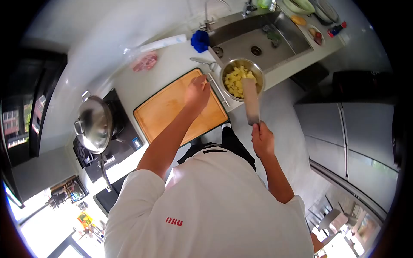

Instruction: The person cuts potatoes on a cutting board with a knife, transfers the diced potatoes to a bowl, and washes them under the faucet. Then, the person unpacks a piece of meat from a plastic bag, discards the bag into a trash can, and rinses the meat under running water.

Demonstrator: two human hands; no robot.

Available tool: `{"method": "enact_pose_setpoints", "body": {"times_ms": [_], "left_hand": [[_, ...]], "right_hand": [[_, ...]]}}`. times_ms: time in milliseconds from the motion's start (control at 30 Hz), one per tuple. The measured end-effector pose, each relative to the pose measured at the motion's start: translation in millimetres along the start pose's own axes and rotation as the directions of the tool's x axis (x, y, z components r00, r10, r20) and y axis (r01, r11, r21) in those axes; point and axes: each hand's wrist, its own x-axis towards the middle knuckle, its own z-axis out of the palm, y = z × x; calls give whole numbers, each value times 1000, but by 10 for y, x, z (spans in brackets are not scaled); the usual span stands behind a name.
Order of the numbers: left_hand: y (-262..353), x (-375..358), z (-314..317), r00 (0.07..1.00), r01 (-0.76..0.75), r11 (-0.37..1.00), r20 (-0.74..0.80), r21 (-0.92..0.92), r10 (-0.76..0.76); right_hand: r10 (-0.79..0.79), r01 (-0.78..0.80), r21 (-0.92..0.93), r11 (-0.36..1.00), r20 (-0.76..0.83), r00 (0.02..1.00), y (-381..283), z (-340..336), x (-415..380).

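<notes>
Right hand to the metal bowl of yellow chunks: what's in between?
The cleaver: the right hand grips its handle, and the blade spans the gap, its far end over the yellow chunks in the metal bowl. Head view.

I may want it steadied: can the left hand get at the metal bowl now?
Probably yes: the left hand, over the cutting board, looks close to the left side of the metal bowl, and the knife crosses only its right side.
</notes>
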Motion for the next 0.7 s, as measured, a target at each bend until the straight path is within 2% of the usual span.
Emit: {"method": "enact_pose_setpoints", "body": {"times_ms": [67,133,200,267,333,400,500,600,700], "left_hand": [[-285,-279,-370,993,86,995,-79,42,-82],[-651,-563,-673,981,138,983,-154,125,-118],[-839,-852,-950,966,228,961,-156,153,-204],[-982,-1115,-1126,966,230,962,-155,150,-207],[-951,-1316,-1291,958,278,939,-132,200,-256],[-1016,-1492,-1390,952,287,947,-151,141,-266],[-996,-1628,-1564,950,301,943,-130,140,-284],[-898,-1650,-1694,953,301,935,-99,187,-287],[-731,-1637,-1692,948,309,942,-123,133,-294]], "right_hand": [[-236,244,-170,955,69,969,-131,201,61],[-381,422,-220,880,205,902,-310,519,136],[-608,640,-228,734,198,768,-119,1142,368],[-588,703,-261,661,402,702,-129,1529,526],[-639,785,-274,555,464,613,-182,1890,643],[-652,803,-304,513,471,594,-262,2167,703],[-725,824,-328,462,395,564,-285,2387,695],[-668,773,-398,495,395,631,-320,2466,654],[-638,768,-331,548,429,640,-333,2316,649]]}}
